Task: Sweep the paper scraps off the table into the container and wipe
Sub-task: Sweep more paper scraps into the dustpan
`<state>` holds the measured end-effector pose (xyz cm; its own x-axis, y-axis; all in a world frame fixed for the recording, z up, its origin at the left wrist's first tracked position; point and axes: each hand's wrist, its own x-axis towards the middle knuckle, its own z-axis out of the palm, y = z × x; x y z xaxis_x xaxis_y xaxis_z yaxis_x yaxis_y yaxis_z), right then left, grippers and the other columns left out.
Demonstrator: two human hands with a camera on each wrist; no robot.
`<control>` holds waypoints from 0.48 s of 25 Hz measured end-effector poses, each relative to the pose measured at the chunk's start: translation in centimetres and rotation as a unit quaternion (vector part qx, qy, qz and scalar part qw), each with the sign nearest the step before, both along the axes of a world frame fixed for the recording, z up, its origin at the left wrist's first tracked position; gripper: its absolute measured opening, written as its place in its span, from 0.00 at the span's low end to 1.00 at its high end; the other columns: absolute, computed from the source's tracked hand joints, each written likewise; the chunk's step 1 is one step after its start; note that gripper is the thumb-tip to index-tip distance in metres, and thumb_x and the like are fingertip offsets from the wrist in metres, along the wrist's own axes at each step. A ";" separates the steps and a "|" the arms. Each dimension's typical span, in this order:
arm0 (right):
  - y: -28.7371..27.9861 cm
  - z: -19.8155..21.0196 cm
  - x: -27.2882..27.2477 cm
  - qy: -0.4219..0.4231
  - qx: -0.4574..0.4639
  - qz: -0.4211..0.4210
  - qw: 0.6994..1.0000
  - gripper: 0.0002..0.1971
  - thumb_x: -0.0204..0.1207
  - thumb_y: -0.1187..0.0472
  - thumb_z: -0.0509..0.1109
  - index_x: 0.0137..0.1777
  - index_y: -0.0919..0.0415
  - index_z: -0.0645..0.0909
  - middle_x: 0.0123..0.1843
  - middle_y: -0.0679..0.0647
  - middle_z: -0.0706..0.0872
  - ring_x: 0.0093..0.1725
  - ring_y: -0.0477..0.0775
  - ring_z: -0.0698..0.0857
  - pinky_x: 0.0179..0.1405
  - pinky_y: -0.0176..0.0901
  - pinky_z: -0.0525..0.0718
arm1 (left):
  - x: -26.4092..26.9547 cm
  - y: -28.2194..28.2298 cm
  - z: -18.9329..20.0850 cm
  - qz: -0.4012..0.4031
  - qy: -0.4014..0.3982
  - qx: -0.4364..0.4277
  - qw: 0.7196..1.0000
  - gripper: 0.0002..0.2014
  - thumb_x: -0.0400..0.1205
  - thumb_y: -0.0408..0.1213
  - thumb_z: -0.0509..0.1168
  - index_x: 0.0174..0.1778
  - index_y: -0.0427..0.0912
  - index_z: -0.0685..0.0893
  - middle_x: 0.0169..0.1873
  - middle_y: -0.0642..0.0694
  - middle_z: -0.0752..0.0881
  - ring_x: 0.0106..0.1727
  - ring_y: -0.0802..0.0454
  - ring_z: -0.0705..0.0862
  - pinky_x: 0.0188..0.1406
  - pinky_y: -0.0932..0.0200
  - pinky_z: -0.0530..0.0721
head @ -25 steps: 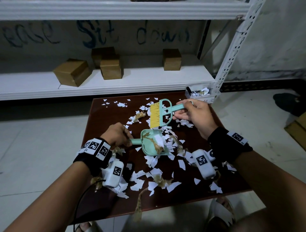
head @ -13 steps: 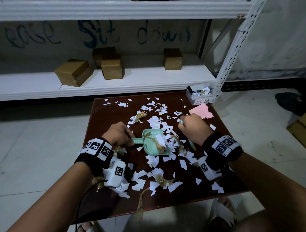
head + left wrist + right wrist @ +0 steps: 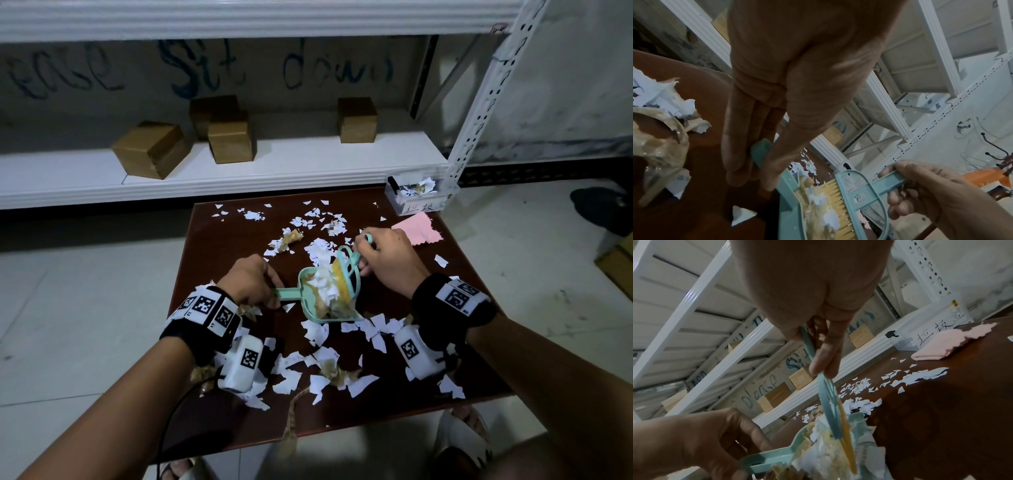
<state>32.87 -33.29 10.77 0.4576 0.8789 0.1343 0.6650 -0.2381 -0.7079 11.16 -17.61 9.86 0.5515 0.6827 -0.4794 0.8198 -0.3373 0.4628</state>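
Observation:
A mint dustpan point(image 3: 310, 303) sits mid-table, heaped with white and brown scraps. My left hand point(image 3: 251, 282) grips its handle point(image 3: 759, 151) from the left. My right hand point(image 3: 385, 257) grips the handle of a mint brush point(image 3: 349, 274), also seen as the brush point(image 3: 855, 191) in the left wrist view. Its yellow bristles point(image 3: 846, 431) stand in the pan's mouth against the pile. White paper scraps point(image 3: 322, 219) lie across the dark brown table point(image 3: 212, 240), thick along the near side. A clear container point(image 3: 419, 198) holding some scraps stands at the far right corner.
A pink cloth point(image 3: 419, 228) lies by the container, right of my right hand. A white shelf point(image 3: 239, 171) with several cardboard boxes runs behind the table, and its perforated upright point(image 3: 479, 102) rises by the container. Tiled floor surrounds the table.
The brush swept from the far side toward me and now stands in the pan's mouth with more scraps piled in the pan. The left hand has held the pan in place.

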 end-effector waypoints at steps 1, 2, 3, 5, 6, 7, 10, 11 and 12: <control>-0.1 0.4 -0.2 0.007 0.007 0.002 1.000 0.16 0.88 0.59 0.63 0.41 0.63 0.84 0.29 0.55 0.89 0.25 0.45 0.89 0.36 0.50 0.92 | 0.1 -0.1 0.0 -0.002 0.001 0.003 1.000 0.14 0.67 0.28 0.85 0.44 0.50 0.96 0.42 0.48 0.94 0.46 0.53 0.92 0.49 0.55 0.93; -0.2 0.7 -0.3 0.005 0.010 0.002 1.000 0.16 0.89 0.60 0.63 0.41 0.64 0.84 0.29 0.55 0.89 0.25 0.44 0.89 0.35 0.49 0.92 | 0.1 -0.2 0.0 -0.004 0.001 0.007 1.000 0.14 0.68 0.29 0.85 0.44 0.50 0.96 0.43 0.48 0.94 0.47 0.52 0.92 0.50 0.54 0.93; -0.3 0.9 -0.2 -0.003 0.013 0.000 1.000 0.16 0.89 0.59 0.62 0.42 0.64 0.85 0.29 0.54 0.89 0.25 0.42 0.89 0.34 0.49 0.92 | 0.2 -0.3 -0.1 -0.005 -0.002 0.015 1.000 0.14 0.68 0.29 0.85 0.44 0.51 0.96 0.43 0.48 0.93 0.46 0.52 0.91 0.49 0.54 0.93; -0.5 1.4 0.0 -0.016 0.021 -0.008 1.000 0.15 0.88 0.59 0.62 0.42 0.62 0.85 0.28 0.54 0.88 0.24 0.42 0.88 0.32 0.48 0.91 | 0.1 -0.4 -0.1 0.002 -0.010 0.033 0.999 0.14 0.69 0.29 0.85 0.46 0.51 0.96 0.41 0.51 0.92 0.43 0.55 0.89 0.42 0.60 0.90; -0.6 1.6 0.3 -0.015 0.029 -0.017 0.999 0.15 0.88 0.59 0.63 0.42 0.61 0.86 0.28 0.54 0.88 0.24 0.43 0.88 0.32 0.48 0.91 | 0.1 -0.3 -0.2 0.009 -0.018 0.039 0.999 0.15 0.69 0.29 0.84 0.47 0.51 0.96 0.39 0.53 0.91 0.40 0.58 0.87 0.38 0.63 0.86; -0.8 1.8 0.5 -0.007 0.041 -0.028 0.999 0.14 0.88 0.59 0.63 0.43 0.61 0.86 0.28 0.54 0.88 0.24 0.44 0.88 0.32 0.48 0.91 | 0.0 -0.3 -0.2 0.015 -0.027 0.040 0.999 0.15 0.69 0.29 0.84 0.47 0.51 0.96 0.38 0.54 0.90 0.38 0.60 0.85 0.35 0.66 0.83; -1.1 2.7 1.4 0.049 0.089 -0.074 0.992 0.14 0.88 0.62 0.63 0.44 0.64 0.87 0.29 0.59 0.88 0.25 0.51 0.89 0.30 0.49 0.91 | -0.1 -0.2 -0.4 0.026 -0.042 0.025 0.998 0.15 0.70 0.29 0.84 0.47 0.52 0.96 0.38 0.55 0.92 0.36 0.64 0.84 0.30 0.72 0.80; -1.2 2.9 1.7 0.068 0.105 -0.090 0.988 0.14 0.88 0.63 0.63 0.44 0.65 0.87 0.30 0.60 0.89 0.25 0.53 0.89 0.30 0.49 0.90 | -0.2 -0.3 -0.4 0.029 -0.044 0.017 0.998 0.15 0.70 0.28 0.84 0.47 0.52 0.96 0.38 0.54 0.92 0.36 0.64 0.84 0.28 0.74 0.79; -1.3 3.1 2.0 0.086 0.121 -0.104 0.983 0.14 0.88 0.64 0.63 0.44 0.66 0.87 0.30 0.62 0.89 0.25 0.55 0.89 0.29 0.48 0.90 | -0.1 -0.3 -0.4 0.034 -0.049 0.007 0.998 0.14 0.71 0.28 0.83 0.47 0.51 0.97 0.38 0.54 0.92 0.35 0.64 0.85 0.27 0.74 0.79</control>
